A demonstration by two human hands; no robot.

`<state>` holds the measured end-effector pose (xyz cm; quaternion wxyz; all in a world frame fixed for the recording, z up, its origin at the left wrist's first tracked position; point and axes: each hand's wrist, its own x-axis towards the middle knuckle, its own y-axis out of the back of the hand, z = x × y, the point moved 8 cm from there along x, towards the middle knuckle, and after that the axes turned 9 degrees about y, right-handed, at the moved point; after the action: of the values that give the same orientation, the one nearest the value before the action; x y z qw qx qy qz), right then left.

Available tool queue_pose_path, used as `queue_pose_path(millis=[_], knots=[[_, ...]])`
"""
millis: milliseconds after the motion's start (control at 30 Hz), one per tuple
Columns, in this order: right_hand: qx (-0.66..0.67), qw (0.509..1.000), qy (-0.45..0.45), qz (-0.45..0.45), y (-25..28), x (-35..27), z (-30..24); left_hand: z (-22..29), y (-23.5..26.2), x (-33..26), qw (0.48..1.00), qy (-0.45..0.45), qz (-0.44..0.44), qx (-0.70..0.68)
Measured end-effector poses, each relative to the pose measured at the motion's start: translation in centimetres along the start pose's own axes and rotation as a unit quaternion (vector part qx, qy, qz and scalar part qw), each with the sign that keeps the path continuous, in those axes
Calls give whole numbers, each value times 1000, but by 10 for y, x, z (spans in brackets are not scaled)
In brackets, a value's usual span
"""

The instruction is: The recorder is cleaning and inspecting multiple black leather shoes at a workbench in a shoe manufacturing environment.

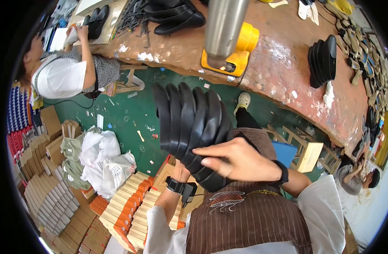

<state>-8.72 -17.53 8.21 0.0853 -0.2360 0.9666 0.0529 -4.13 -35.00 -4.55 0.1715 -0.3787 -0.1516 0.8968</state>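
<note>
Stack of soles (189, 127) sits at frame centre, fanned, with the right hand (240, 163) laid over its lower right and the left hand (181, 171) under it, mostly hidden. Workbench (278, 63) curves across the upper right; on it a metal cylinder on a base (225, 38) at top centre, shoes (173, 17) to its left, another sole stack (323, 59) to its right. Co-worker (67, 72) at upper left. Stacked boxes (126, 207) at lower left, bags (105, 161) above them.
</note>
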Motion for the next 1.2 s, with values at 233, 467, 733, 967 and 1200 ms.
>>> queue_pose_path(millis=[233, 467, 733, 967, 1200], knots=[[127, 910, -98, 383, 122, -94, 63, -42, -61, 60, 995, 55, -60, -55], [58, 846, -120, 516, 168, -174, 78, -40, -48, 78, 989, 85, -78, -97], [7, 851, -148, 504, 164, -184, 93, -25, -41, 106, 983, 77, -76, -149], [-29, 857, -163, 488, 164, -178, 88, -24, -34, 105, 972, 70, -80, -208], [-41, 863, -159, 478, 155, -170, 92, -25, -23, 104, 957, 56, -82, -272]])
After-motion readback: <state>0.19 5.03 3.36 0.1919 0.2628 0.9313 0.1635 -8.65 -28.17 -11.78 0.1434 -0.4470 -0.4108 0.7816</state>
